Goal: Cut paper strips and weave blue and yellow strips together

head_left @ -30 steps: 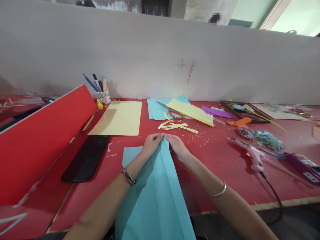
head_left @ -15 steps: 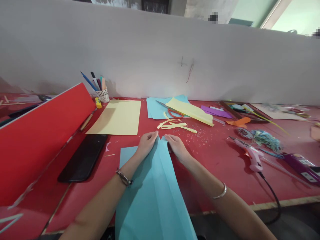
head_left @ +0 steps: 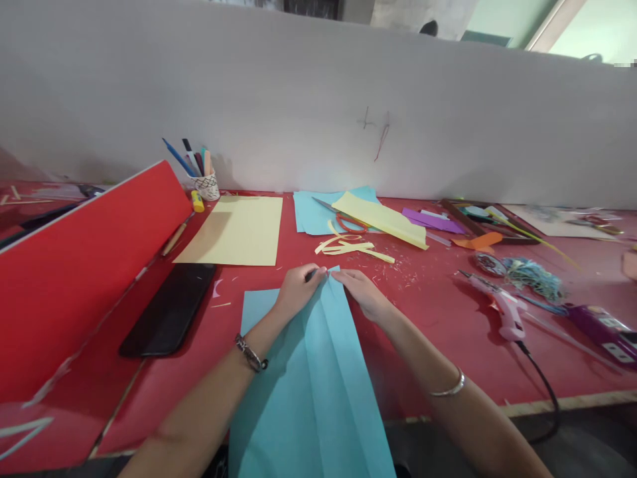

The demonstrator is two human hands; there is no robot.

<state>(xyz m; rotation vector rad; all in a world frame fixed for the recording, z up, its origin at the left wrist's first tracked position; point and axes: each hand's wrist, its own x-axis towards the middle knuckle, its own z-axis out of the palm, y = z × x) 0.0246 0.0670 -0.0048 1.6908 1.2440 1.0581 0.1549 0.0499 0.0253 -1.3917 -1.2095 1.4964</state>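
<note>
A light blue sheet of paper (head_left: 298, 392) with lengthwise folds along its right side stretches from the table over its front edge toward me. My left hand (head_left: 300, 289) pinches the sheet's far end between thumb and fingers. Close beside it, my right hand (head_left: 362, 292) grips the far right corner, thumb and fingers closed on the folded strip. Just beyond my fingertips lie curled pale yellow paper strips (head_left: 353, 248). Orange-handled scissors (head_left: 351, 224) rest behind them, partly under a folded yellow sheet (head_left: 383, 222).
On the left are a black phone (head_left: 169, 312), a slanting red board (head_left: 89, 285), a yellow sheet (head_left: 239, 229) and a pen cup (head_left: 206, 184). A pink glue gun (head_left: 502, 305) with its cord, a purple device (head_left: 600, 332) and tangled thread (head_left: 535, 277) lie right. A white partition (head_left: 249, 99) stands behind.
Both hands have shifted slightly to the right at the sheet's far end and come closer together. The notch-like gap between the paper's tips has closed up.
</note>
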